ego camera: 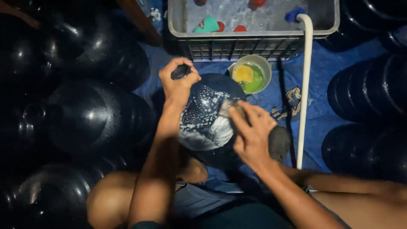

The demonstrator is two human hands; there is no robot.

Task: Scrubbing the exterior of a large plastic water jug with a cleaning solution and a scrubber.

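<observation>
The dark round pan (207,112) sits in the middle, tipped up on its side just above the person's lap, and it is covered with white soapy foam and bubbles. The left hand (178,80) is at the top edge of the pan, with its fingers closed tight around the pan's black handle (180,71). The right hand (252,133) is on the right side of the pan, and its fingers are pressed together on a small scrub pad (229,108) that touches the soapy surface. Just past the pan, near its top right, stands a little bowl (265,68) with green soapy liquid and a yellow sponge (243,74) in it. Farther past the pan is a grey plastic crate (254,44) full of water, with some red and green things floating in it. A white pipe (304,89) runs down from the crate along the right of the pan. A blue sheet (326,72) lies under the pan. Stacks of shiny black pans (93,114) stand to the left of the pan, and more black pans (369,93) stand to its right.
</observation>
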